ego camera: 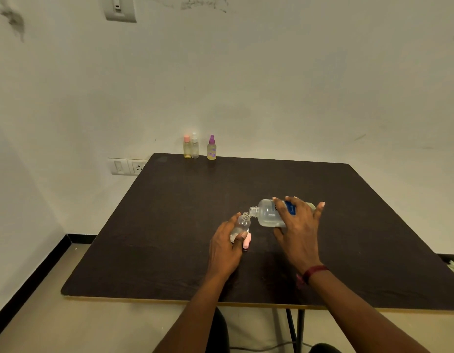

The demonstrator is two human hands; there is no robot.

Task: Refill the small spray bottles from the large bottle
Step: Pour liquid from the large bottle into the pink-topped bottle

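1. Left grip (224,247) is curling round small clear plastic spray bottle (242,224), uncapped, over mid dark tabletop (170,225).
2. Right grip (298,233) is clasping large clear blue-labelled bottle (268,214), tipped, mouths meeting.
3. Risk: narrow mouths slipping apart, liquid spilling.

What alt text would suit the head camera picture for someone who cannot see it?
A person's right hand tips a large clear plastic bottle with a blue label, its open neck at the mouth of a small clear uncapped bottle held by the left hand over a dark brown table. Three small capped spray bottles stand at the table's far edge.
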